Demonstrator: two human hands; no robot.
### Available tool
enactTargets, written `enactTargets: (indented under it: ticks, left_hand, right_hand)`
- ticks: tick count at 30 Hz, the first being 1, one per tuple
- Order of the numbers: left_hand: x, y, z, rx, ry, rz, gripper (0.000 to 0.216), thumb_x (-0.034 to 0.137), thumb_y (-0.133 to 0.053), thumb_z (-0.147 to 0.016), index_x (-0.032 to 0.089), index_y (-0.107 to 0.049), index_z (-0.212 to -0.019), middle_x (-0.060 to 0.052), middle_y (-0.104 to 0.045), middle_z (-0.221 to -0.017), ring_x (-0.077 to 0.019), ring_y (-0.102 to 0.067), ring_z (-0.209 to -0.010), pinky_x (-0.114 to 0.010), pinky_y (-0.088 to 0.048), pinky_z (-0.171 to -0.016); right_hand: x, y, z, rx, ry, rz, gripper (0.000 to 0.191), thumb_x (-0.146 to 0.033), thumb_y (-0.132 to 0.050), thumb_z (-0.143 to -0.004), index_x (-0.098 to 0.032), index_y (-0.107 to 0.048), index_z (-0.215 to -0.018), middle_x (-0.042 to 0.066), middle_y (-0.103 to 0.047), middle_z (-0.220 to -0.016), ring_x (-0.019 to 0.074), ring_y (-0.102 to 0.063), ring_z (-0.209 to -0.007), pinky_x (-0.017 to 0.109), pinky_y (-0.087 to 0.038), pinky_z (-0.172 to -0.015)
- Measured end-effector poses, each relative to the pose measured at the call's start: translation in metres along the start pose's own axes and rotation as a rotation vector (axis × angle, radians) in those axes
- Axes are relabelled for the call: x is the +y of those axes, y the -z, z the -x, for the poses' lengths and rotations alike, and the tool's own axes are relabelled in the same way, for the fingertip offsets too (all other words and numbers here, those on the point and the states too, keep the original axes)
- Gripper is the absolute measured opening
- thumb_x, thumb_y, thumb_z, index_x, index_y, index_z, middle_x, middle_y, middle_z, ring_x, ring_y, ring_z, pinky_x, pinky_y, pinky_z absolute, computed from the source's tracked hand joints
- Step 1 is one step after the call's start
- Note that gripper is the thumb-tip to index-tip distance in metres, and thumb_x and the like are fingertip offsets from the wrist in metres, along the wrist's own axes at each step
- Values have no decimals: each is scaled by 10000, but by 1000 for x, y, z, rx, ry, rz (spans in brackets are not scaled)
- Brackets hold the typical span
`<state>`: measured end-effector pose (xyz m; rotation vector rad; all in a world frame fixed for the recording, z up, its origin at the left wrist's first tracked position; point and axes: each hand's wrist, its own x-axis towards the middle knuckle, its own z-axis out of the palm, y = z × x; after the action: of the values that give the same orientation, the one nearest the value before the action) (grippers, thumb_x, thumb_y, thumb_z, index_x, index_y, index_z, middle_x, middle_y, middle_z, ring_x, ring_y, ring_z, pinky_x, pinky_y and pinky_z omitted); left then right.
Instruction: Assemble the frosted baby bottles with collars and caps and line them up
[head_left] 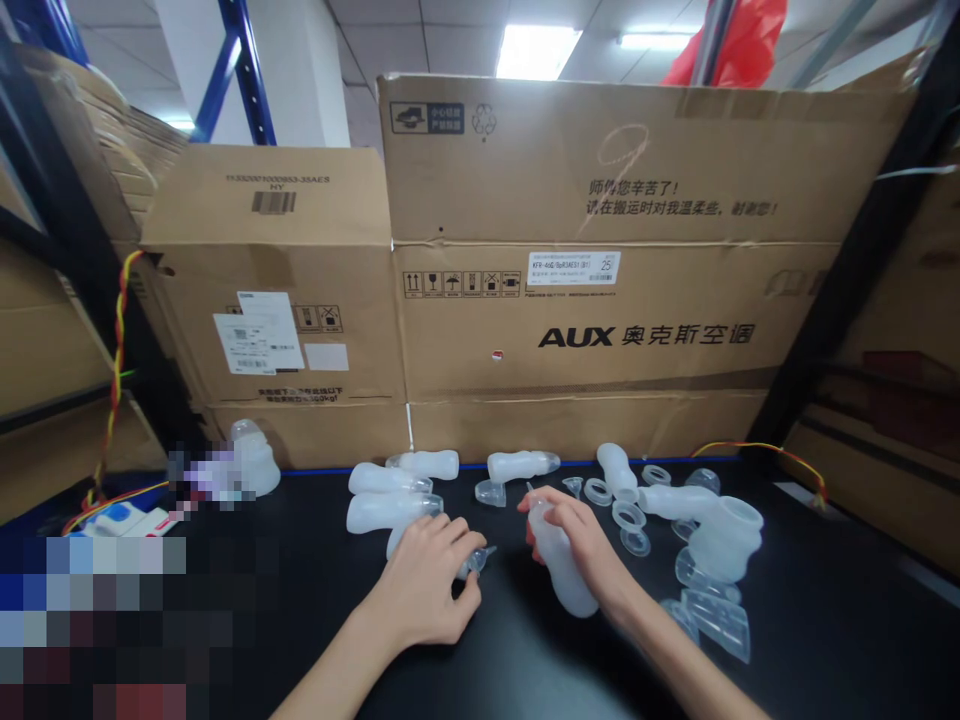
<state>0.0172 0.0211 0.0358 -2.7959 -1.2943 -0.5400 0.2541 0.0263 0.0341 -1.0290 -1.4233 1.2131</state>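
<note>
My right hand [574, 535] is closed around a frosted white squeeze bottle [566, 575], tilted with its base toward me and a narrow tip [530, 488] showing above the fingers. My left hand [431, 580] is low over the table, its thumb and fingers curled around a clear pointed cap [477, 562]. Under that hand lies another frosted bottle [393, 543], mostly hidden; whether the cap is joined to it I cannot tell. Just beyond are two frosted bottles with clear caps [382, 511] [386, 478], lying on their sides.
Further bottles [427, 464] [523, 465] lie along the back edge. At right are clear rings [628, 515], a wide frosted container [726, 540] and clear funnel-like parts [716, 622]. Another frosted piece [255, 462] stands at left. Cardboard boxes [645, 290] wall the back of the black table [510, 660].
</note>
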Motion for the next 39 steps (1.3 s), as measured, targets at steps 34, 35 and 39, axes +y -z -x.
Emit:
enactTargets:
  ticks: [34, 35, 39]
  left_hand:
    - [8, 3, 1, 7, 89, 14, 247, 231, -628, -769, 263, -704, -1002, -44, -700, -985, -300, -650, -966, -447, -472, -868]
    - [8, 5, 1, -9, 87, 20, 282, 208, -617, -748, 265, -700, -1011, -43, -690, -1001, -299, -640, -980, -453, -465, -887]
    - [8, 10, 2, -64, 60, 27, 390, 162, -594, -693, 265, -691, -1056, -48, -667, -1039, -298, -613, -1005, -455, -448, -916]
  right_hand:
    - [-21, -2, 14, 24, 164, 867, 103, -361, -563, -915, -275, -619, -922, -14, -726, -878, 228, -660, -810, 309, -396, -740]
    - [-20, -2, 14, 27, 173, 876, 80, -325, -566, -893, -272, -618, -925, -15, -724, -880, 224, -657, -806, 306, -396, -738]
    - [-13, -4, 13, 43, 225, 906, 115, -254, -515, -897, -259, -630, -890, -21, -713, -851, 197, -644, -786, 284, -379, -713]
